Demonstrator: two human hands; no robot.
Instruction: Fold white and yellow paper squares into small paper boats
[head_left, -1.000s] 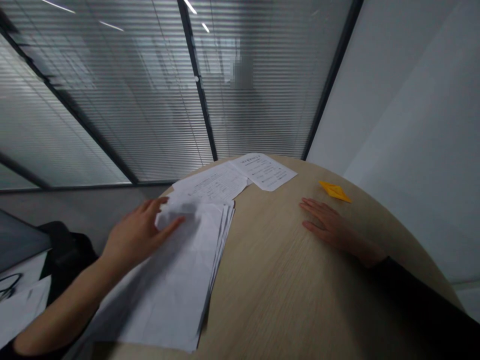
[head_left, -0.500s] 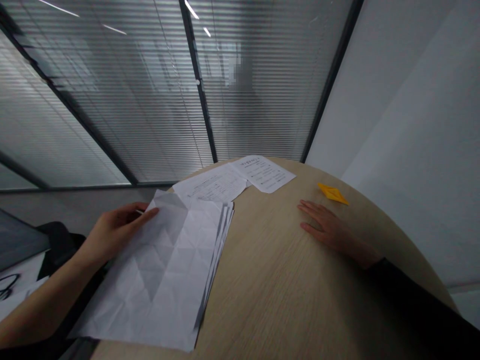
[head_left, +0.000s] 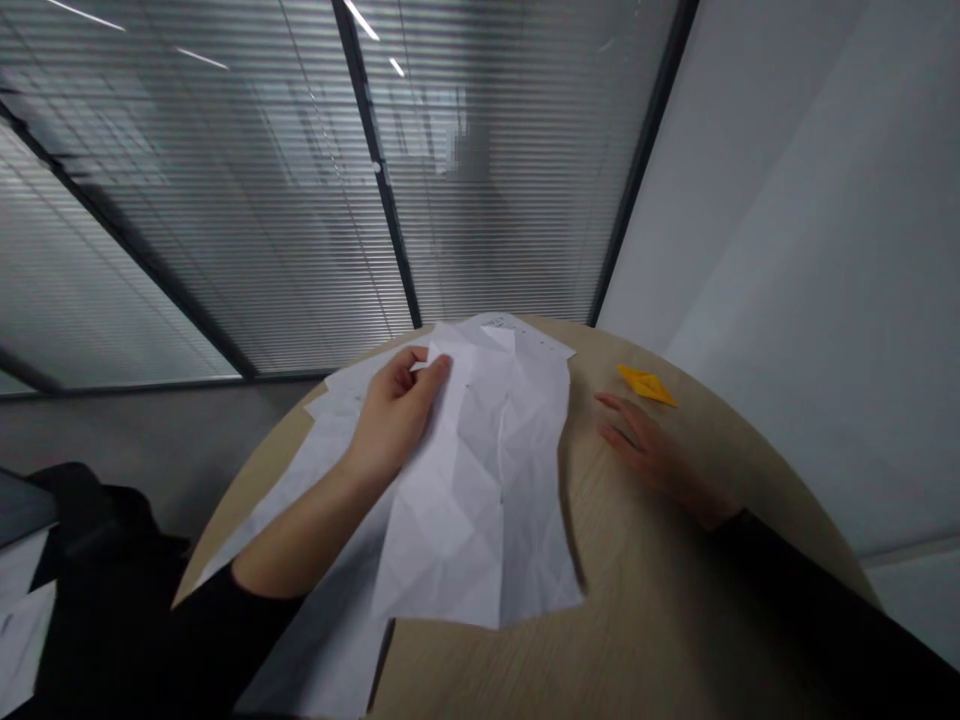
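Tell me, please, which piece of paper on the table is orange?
The folded orange paper beside the right hand; the other sheets, like the creased one held by the left hand, are white.

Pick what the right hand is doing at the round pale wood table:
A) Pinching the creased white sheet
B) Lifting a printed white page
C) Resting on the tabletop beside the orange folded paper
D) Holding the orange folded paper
C: the right hand lies on the pale wood table, its fingertips just short of the orange folded paper and apart from the creased white sheet.

An office — glass partitions (head_left: 225, 200) with inset blinds.
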